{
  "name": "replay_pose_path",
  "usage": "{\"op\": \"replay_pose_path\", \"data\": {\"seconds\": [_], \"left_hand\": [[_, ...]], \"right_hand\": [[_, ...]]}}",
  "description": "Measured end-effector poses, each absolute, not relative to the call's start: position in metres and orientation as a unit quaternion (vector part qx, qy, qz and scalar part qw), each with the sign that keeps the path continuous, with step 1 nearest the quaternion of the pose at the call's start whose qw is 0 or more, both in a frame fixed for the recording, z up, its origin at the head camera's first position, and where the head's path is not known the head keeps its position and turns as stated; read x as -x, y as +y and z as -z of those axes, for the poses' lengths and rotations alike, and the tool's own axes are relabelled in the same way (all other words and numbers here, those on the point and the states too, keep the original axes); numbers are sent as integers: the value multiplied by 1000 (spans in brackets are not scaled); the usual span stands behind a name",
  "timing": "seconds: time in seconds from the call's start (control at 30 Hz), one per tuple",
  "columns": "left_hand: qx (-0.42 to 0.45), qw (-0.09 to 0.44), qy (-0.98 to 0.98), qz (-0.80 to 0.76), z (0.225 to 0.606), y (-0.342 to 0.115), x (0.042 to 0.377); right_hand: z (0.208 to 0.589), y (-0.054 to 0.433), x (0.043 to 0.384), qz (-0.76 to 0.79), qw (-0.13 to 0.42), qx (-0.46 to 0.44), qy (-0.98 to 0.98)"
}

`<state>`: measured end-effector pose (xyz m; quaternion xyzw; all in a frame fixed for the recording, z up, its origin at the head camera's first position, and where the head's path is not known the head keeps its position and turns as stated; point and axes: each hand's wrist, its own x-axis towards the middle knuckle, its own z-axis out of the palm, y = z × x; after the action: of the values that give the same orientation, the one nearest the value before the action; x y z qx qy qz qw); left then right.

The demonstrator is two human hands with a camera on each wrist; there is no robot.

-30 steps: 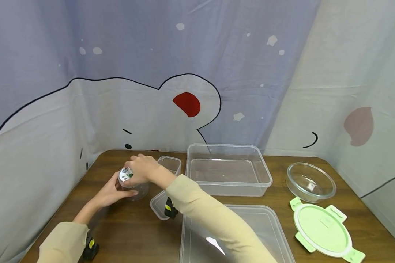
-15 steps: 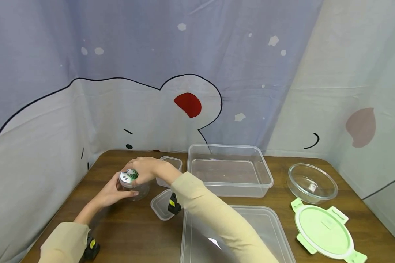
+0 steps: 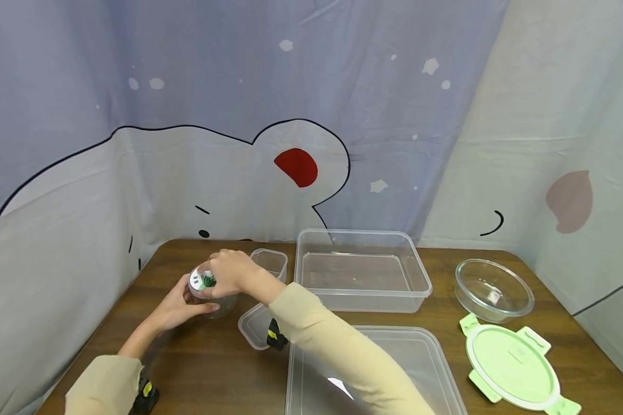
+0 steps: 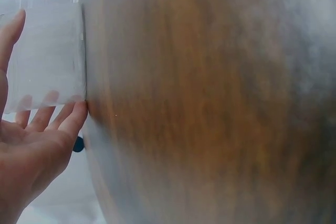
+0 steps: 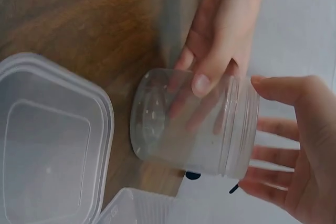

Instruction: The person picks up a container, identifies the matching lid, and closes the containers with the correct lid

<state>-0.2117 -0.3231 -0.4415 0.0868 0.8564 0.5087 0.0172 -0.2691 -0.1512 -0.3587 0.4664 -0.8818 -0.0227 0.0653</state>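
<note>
A clear plastic jar (image 5: 202, 153) stands upright on the wooden table at the left. My left hand (image 3: 175, 305) grips its body, thumb on the near side and fingers round the far side. On the jar sits a clear-rimmed screw lid (image 3: 201, 279) with a white and green printed top. My right hand (image 3: 232, 274) holds this lid from above, thumb on one side of the rim and fingertips on the other. In the left wrist view, the left fingertips (image 4: 79, 109) show near the jar's base.
Behind the right forearm are a small clear container (image 3: 276, 260) and its flat lid (image 3: 253, 329). A large clear box (image 3: 363, 301) stands mid-table, its lid (image 3: 410, 351) in front. Farther right are a round glass bowl (image 3: 485, 311) and a green clip lid (image 3: 514, 366).
My right hand has shifted its fingers slightly on the lid, and the printed top appears turned a little. The left hand and the jar stay in place.
</note>
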Motion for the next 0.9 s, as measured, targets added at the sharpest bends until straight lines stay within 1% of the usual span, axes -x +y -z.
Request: {"op": "replay_pose_path", "data": {"seconds": [0.23,0.37,0.5,0.63,0.73,0.8,0.9], "left_hand": [[-84,18,857,-507,442,-323,211],[-89,18,860,-502,440,-323,212],[-106,10,858,-502,440,-323,212],[-113,7,857,-502,441,-324,212],[-105,9,859,-501,441,-324,211],[-100,10,860,-501,441,-323,210],[-90,9,859,-503,441,-323,210]], "right_hand": [[366,-157,259,28,125,-416,-900],[368,-160,256,54,137,-386,-911],[370,-160,258,44,126,-384,-914],[370,-156,262,16,107,-428,-897],[369,-153,267,-6,87,-464,-881],[368,-152,269,-18,72,-473,-878],[367,-152,271,-26,64,-474,-878]]}}
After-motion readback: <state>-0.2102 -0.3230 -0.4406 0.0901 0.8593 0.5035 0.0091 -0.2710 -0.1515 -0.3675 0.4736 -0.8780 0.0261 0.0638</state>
